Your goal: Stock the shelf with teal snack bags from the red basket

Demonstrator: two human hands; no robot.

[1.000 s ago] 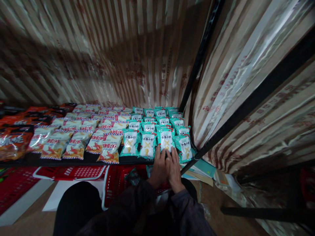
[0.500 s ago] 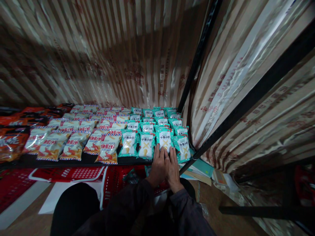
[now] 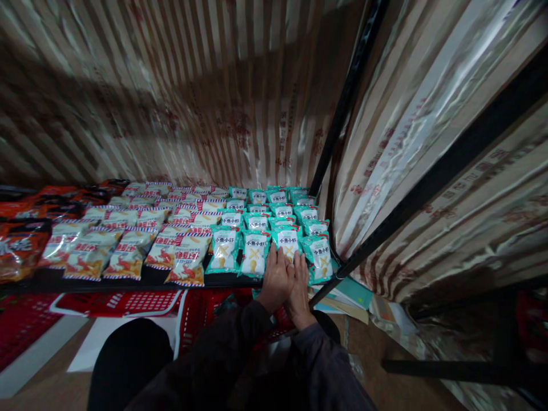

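Both hands rest side by side on a teal-and-white snack bag (image 3: pixel 287 238) at the shelf's front edge. My left hand (image 3: pixel 276 279) lies with its fingers stretched over the lower left of the bag. Close against it, my right hand (image 3: pixel 298 288) has its fingers extended over the lower right. Neither hand wraps round the bag; its bottom is hidden under them. A matching teal bag (image 3: pixel 255 253) stands to the left, and another teal bag (image 3: pixel 319 257) to the right. Rows of the same bags reach back behind.
White bags with striped edges (image 3: pixel 188 258) fill the shelf's middle, and orange-black bags (image 3: pixel 21 251) its left end. Red baskets (image 3: pixel 124 303) sit below the black shelf (image 3: pixel 149 279). A black post (image 3: pixel 349 97) rises at the right, before striped curtain sheeting (image 3: pixel 214 85).
My two hands have moved slightly forward and up the front of the teal bag, which has tipped or shifted a little. The other bags stay in place.
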